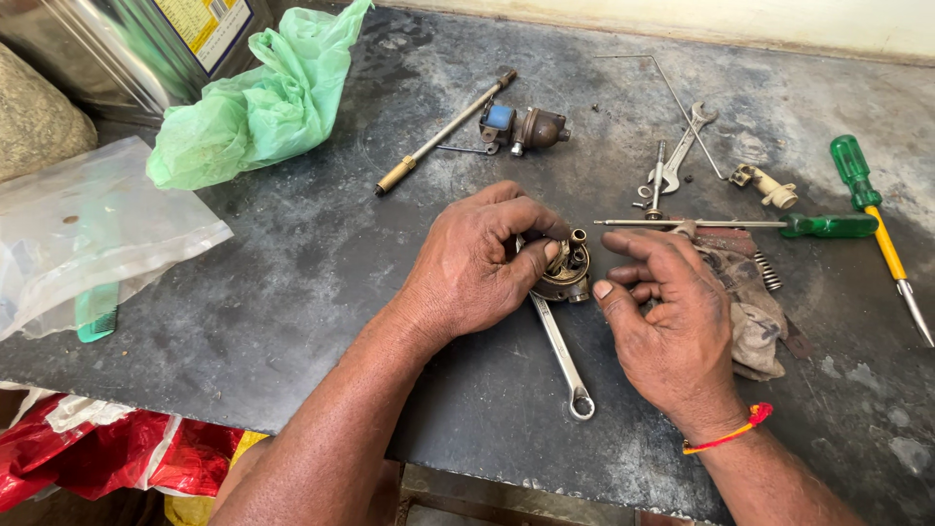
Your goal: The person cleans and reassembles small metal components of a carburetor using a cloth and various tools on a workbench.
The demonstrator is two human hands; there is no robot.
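On the dark stone slab (292, 282), the left hand (467, 268) pinches the small round brass burner part (565, 273) at centre, the right hand (662, 321) just right of it. Below them lies a steel ring spanner (563, 356). Behind sits a long brass-tipped rod (443, 131); far right, 2 green-handled screwdrivers (862, 190); far left, a crumpled green plastic bag (263, 102).

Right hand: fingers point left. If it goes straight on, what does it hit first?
Probably the small round metal part that the left hand holds; the right hand fingertips sit just beside it. Depth is unclear.
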